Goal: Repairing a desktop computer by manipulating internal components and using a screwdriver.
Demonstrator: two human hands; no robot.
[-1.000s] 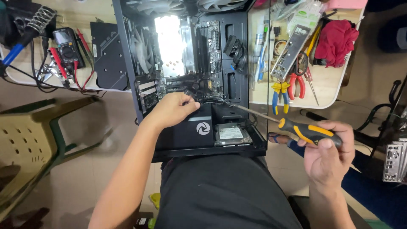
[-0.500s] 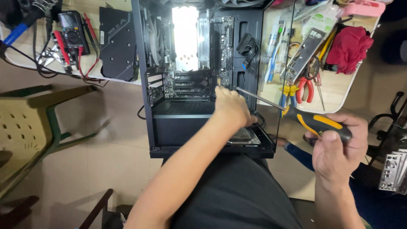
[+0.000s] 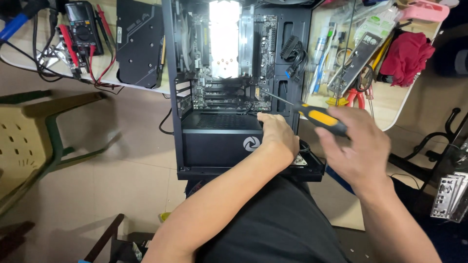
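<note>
An open black computer case [image 3: 222,146] lies in front of me, its motherboard [image 3: 229,92] and bright cooler [image 3: 224,39] exposed. My left hand [image 3: 278,134] rests on the black shroud at the case's lower right, fingers curled near the board's bottom edge. My right hand [image 3: 358,146] grips a black and orange screwdriver [image 3: 319,118]. Its thin shaft points left and up, with the tip at the motherboard's lower right corner.
A black graphics card [image 3: 139,41] and a multimeter [image 3: 83,29] with red leads lie on the table at left. Pliers [image 3: 358,97], a red cloth [image 3: 407,53] and small tools crowd the table at right. A green and yellow chair [image 3: 29,141] stands at left.
My right hand has swung the screwdriver up and left, bringing its tip to the motherboard. My left hand shifted right along the shroud. The view has moved closer to the case.
</note>
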